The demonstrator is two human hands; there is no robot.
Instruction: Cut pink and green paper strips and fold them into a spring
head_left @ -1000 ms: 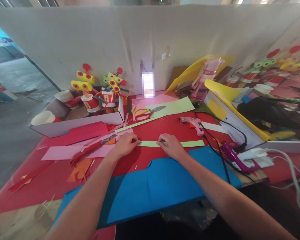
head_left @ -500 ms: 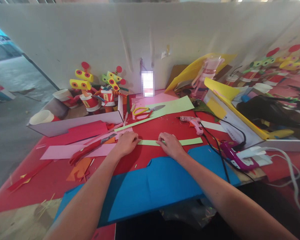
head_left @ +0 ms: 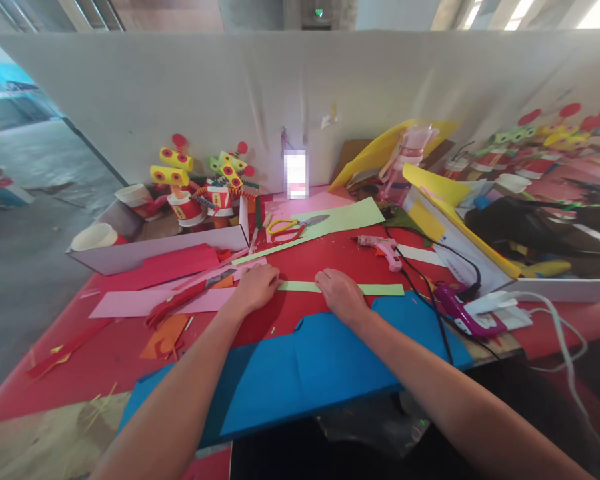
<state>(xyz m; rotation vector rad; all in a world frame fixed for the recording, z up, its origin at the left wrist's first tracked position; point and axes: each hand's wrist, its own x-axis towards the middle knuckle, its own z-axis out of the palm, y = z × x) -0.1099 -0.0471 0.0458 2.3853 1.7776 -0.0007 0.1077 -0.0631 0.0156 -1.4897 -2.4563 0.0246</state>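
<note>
A narrow light green paper strip (head_left: 299, 286) lies straight across the red tabletop. At its left end my left hand (head_left: 258, 287) is closed, fingers curled down and pinching the strip. My right hand (head_left: 342, 293), also with bent fingers, grips the strip further along, and its free end sticks out to the right. Just left of my left hand lie red-handled scissors (head_left: 177, 300) on a pink paper strip (head_left: 123, 303). Blue card sheets (head_left: 330, 367) lie under my forearms. My fingertips are partly hidden behind the hands.
Behind the hands are yellow-and-red-handled scissors (head_left: 295, 227) on green paper (head_left: 353, 217). A pink glue gun (head_left: 380, 248) rests right of them, its black cord running past a purple power adapter (head_left: 463, 313). Paper-cup figures (head_left: 183, 200) stand in a white box (head_left: 163, 250) at left.
The view has tilted up a little. Both hands stay on the green strip at nearly the same spots; my right fingers look slightly more curled together.
</note>
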